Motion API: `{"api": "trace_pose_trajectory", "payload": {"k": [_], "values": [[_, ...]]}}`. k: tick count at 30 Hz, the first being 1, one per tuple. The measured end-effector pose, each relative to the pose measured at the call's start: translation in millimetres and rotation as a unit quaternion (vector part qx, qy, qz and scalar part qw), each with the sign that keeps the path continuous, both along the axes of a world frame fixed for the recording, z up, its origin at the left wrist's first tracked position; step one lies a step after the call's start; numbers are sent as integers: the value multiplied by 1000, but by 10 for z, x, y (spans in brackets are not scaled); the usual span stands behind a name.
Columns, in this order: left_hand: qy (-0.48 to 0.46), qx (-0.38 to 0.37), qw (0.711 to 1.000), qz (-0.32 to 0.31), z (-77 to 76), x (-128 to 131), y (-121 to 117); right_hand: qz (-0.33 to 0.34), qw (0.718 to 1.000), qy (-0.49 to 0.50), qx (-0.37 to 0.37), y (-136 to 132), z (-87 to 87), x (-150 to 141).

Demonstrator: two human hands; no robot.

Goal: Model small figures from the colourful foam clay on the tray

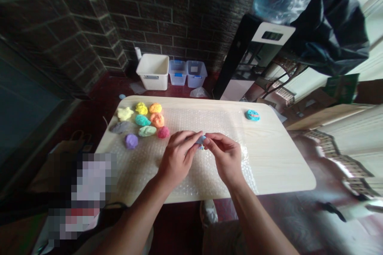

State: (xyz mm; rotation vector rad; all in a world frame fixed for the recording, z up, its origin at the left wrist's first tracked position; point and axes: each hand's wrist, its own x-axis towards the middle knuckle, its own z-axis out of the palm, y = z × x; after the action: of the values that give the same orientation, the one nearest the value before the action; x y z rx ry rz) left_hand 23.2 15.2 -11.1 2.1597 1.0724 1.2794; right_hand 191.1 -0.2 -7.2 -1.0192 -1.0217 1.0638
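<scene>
One blue piece (201,139) is sitting between two hands, just above the bubble wrap (191,181). The left hand (177,155) is lying at its eight o'clock, the right hand (228,154) at its four, and the fingers of both are grasping it in a close pinch. A striped bit (202,147) is showing at its six o'clock; whether it is joined on, I cannot tell. The step in hand is seemingly shaping or pressing by fingertip; the next move is calling, I judge, for light, even pressure, with one hand steadying while the other is working.

Further out, a red lump (163,132) and a purple lump (131,141) are lying toward nine o'clock, and a yellow lump (141,108) at ten. A turquoise disc (253,115) is lying at two on the bare desk (281,155). Beyond, a white bin (153,71) is standing at eleven, a water dispenser (251,59) at one.
</scene>
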Motion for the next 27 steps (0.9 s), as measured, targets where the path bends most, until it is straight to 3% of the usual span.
{"api": "trace_pose_trajectory", "payload": {"k": [4,10,18,22,27], "values": [[7,2,1000,-12,-23,17,-6,14,999,-31,3,1,28,11],[-24,-70,997,-32,-15,50,-6,45,998,-38,38,7,65,54],[-11,-86,996,-35,-3,34,5,49,992,-96,64,-1,-5,104],[-19,-138,988,-72,44,36,-10,54,986,-141,65,-2,1,122],[-80,-256,955,-128,0,51,-35,46,995,-93,4,23,-2,91]]}}
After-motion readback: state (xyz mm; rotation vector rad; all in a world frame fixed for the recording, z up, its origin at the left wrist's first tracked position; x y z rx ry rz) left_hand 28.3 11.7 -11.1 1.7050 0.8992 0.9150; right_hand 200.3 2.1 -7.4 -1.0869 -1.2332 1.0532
